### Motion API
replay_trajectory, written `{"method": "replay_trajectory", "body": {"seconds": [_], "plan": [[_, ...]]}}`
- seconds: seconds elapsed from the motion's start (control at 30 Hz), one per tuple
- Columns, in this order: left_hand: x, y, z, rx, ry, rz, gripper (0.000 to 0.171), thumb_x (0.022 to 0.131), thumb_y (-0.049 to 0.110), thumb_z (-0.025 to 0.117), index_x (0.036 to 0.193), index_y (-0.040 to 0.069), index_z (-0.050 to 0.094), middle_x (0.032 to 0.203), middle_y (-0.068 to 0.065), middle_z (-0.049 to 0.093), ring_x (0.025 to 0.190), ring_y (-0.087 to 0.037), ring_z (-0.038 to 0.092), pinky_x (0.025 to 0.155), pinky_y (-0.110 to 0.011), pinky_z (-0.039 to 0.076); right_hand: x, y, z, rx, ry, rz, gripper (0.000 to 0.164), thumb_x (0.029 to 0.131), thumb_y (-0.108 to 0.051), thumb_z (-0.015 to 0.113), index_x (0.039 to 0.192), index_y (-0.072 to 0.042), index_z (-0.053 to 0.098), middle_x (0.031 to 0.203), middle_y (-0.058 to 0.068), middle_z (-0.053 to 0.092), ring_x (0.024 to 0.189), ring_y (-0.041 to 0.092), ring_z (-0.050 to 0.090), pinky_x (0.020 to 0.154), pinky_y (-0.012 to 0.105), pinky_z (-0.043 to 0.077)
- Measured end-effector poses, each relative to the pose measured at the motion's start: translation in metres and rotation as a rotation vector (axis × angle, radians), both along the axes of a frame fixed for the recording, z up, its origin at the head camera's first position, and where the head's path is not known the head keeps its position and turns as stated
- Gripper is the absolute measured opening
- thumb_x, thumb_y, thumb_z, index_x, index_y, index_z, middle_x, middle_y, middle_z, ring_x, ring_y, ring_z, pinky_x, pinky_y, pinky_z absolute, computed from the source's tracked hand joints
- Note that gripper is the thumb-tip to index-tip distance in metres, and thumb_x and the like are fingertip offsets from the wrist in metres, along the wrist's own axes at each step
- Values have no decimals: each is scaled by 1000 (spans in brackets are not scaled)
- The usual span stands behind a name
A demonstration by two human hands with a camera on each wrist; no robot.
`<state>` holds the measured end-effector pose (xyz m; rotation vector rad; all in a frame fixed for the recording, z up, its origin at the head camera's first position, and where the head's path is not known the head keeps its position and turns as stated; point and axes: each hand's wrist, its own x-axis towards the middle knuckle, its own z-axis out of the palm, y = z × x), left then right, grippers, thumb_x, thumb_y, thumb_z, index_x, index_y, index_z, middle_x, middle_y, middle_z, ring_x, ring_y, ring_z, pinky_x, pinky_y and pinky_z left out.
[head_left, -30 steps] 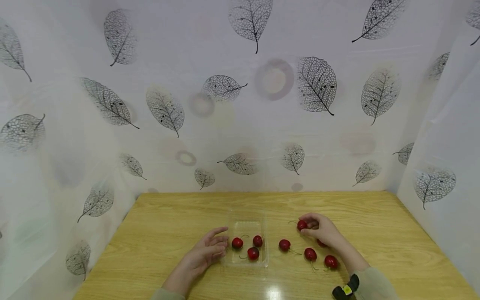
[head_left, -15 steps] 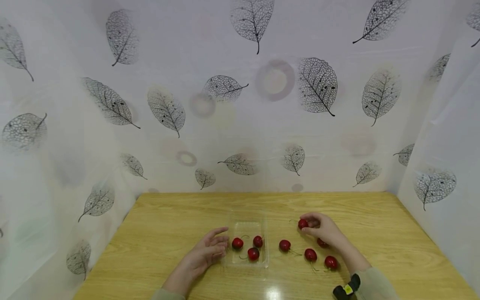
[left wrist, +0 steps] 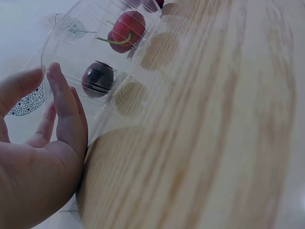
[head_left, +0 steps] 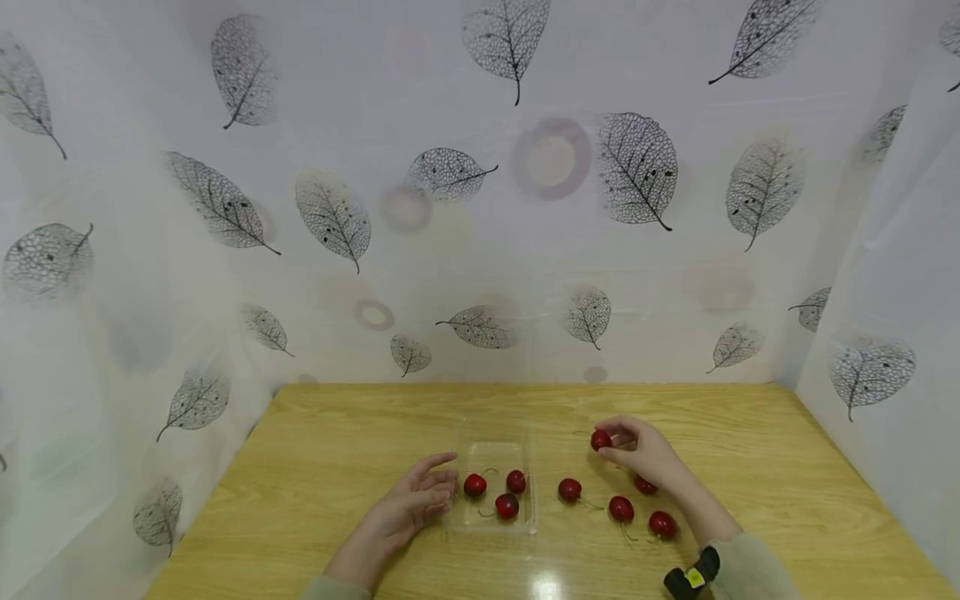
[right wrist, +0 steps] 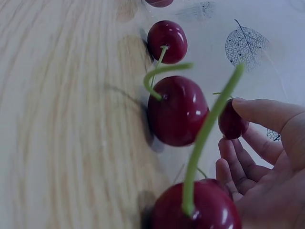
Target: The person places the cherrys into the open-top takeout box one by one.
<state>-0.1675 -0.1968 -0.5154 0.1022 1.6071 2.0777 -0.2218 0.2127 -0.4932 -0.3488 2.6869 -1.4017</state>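
Observation:
My right hand (head_left: 643,454) pinches a dark red cherry (head_left: 601,440) between thumb and fingers, over the right half of the table. The right wrist view shows the held cherry (right wrist: 233,120) raised off the wood, its thin stem pointing away. My left hand (head_left: 408,507) stands at the left side of a clear plastic box (head_left: 495,455), fingers loosely extended against its wall. Inside that box lie three cherries (head_left: 507,507) with green stems. From the left wrist, the fingertips overlap the end of the transparent box (left wrist: 71,71).
Several loose cherries (head_left: 621,509) lie on the wooden table (head_left: 337,433) between the box and my right forearm. One cherry (head_left: 645,485) is partly hidden under the right wrist. A white leaf-print sheet (head_left: 480,250) surrounds the table at the back and sides.
My right hand has risen slightly and moved a little left and away with the pinched cherry, uncovering more of the table beneath it. The left hand and the box have stayed put.

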Motion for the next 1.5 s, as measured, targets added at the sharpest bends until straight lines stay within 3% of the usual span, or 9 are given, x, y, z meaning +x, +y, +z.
{"method": "replay_trajectory", "body": {"seconds": [0.6, 1.03, 1.5], "plan": [[2, -1, 0, -1, -6, 3, 69, 101, -1, 63, 163, 4, 32, 132, -2, 56, 115, -11, 59, 92, -20, 58, 4, -30, 17, -78, 37, 53, 40, 94, -12, 79, 130, 3, 69, 119, 19, 74, 102, 20, 69, 86, 24, 58], [-4, 3, 2, -11, -9, 9, 73, 100, 1, 63, 164, 2, 28, 136, -6, 55, 114, -12, 59, 92, -22, 57, 4, -53, 27, -143, 24, 105, 40, 94, -11, 79, 131, 3, 69, 119, 19, 73, 102, 21, 68, 87, 23, 57], [-2, 1, 2, -6, 10, -2, 72, 102, 2, 63, 164, 1, 27, 136, -5, 54, 115, -11, 58, 92, -22, 57, 7, -77, 27, -181, 43, 182, 38, 96, -11, 78, 131, 0, 69, 121, 18, 72, 105, 23, 68, 89, 26, 58]]}}
